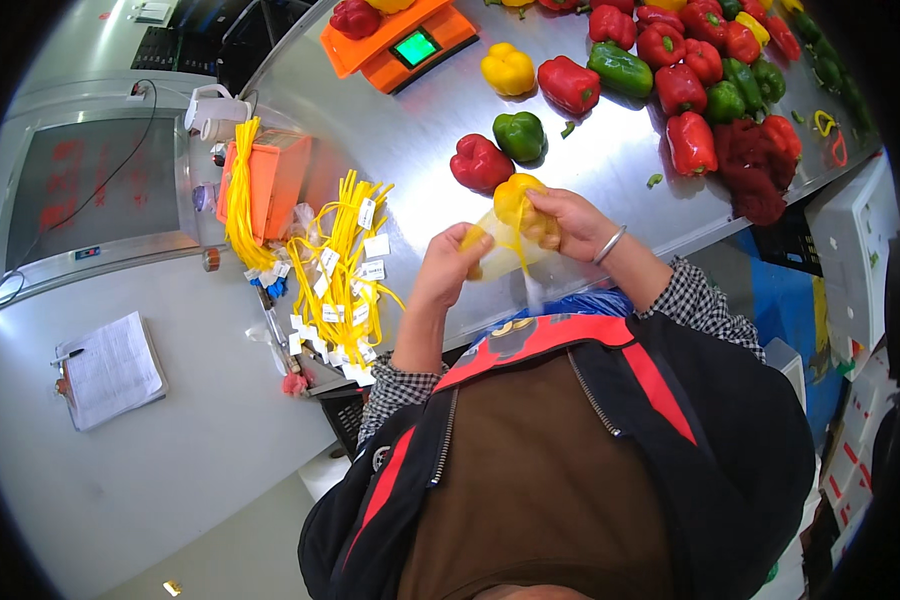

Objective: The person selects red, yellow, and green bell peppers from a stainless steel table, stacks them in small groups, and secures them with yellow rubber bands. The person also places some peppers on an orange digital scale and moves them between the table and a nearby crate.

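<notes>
Over the table's near edge, my right hand (573, 226) is closed on a yellow bell pepper (515, 194). My left hand (448, 262) pinches a thin yellow mesh bag (492, 258), stretched between the two hands. A strand of the bag and a white tag hang below the pepper; whether the pepper is partly inside the mesh I cannot tell. Just beyond my hands, a red bell pepper (480, 163) and a green bell pepper (519, 136) lie side by side on the metal table (410, 140).
An orange scale (395, 48) with peppers on it stands at the back. Many peppers (680, 88) and a dark red net (753, 172) cover the right side. Tagged yellow mesh bags (345, 265) lie left, by an orange basket (282, 180). A clipboard (116, 372) rests farther left.
</notes>
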Motion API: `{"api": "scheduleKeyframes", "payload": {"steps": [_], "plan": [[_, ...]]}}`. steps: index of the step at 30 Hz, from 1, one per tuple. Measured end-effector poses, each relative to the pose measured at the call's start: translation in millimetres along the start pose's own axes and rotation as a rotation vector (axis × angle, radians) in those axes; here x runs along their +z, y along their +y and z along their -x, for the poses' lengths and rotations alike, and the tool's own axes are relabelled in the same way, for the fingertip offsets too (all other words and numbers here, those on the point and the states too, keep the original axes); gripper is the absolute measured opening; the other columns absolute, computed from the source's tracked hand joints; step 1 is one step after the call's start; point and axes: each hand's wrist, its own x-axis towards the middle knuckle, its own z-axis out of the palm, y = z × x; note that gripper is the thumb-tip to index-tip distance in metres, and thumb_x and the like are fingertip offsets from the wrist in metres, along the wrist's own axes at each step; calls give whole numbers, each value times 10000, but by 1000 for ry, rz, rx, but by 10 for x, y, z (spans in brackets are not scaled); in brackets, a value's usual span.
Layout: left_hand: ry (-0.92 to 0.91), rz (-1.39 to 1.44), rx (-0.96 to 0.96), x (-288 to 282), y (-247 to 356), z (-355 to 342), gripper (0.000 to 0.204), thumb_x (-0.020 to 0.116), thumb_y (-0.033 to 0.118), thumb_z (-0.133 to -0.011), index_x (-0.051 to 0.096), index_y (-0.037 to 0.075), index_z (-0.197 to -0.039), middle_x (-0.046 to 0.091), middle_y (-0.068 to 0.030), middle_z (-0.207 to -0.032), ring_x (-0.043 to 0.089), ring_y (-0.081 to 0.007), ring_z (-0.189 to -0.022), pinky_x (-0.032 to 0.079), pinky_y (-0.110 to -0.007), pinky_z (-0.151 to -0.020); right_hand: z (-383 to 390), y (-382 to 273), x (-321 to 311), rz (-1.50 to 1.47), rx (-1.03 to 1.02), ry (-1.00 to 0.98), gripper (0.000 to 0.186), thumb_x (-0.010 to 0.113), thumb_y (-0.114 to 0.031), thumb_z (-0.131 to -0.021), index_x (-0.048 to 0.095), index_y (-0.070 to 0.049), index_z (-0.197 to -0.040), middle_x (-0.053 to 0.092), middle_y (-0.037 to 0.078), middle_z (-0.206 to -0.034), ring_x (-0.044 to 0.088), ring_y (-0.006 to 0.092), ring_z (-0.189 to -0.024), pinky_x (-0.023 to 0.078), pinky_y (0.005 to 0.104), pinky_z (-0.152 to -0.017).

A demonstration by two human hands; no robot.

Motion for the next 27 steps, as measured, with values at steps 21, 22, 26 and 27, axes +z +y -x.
{"api": "scheduleKeyframes", "payload": {"steps": [21, 22, 26, 27], "plan": [[320, 172, 153, -426, 253, -1402, 161, 588, 179, -948, 507, 60, -877, 575, -51, -677, 474, -87, -460, 341, -234, -366, -841, -355, 40, 1552, -419, 658, 188, 571, -206, -853, 622, -68, -970, 670, 187, -839, 639, 394, -799, 503, 491, -704], [303, 126, 131, -450, 262, -1440, 166, 589, 183, -947, 512, 58, -870, 571, -47, -672, 475, -88, -461, 343, -233, -369, -848, -314, 36, 1601, -430, 665, 189, 575, -200, -853, 606, -75, -992, 666, 192, -827, 638, 397, -775, 501, 498, -681], [171, -107, 18, -546, 401, -1597, 175, 582, 199, -954, 519, 61, -866, 546, -28, -665, 477, -87, -464, 336, -228, -380, -888, -234, 99, 1732, -386, 709, 251, 547, -194, -871, 554, -96, -1102, 658, 203, -775, 638, 414, -708, 507, 515, -630], [117, -173, -10, -581, 439, -1647, 175, 577, 202, -959, 517, 64, -870, 537, -22, -667, 478, -86, -465, 330, -225, -384, -910, -261, 132, 1765, -326, 700, 258, 533, -186, -875, 544, -90, -1114, 656, 207, -765, 638, 417, -703, 507, 518, -628]]}}
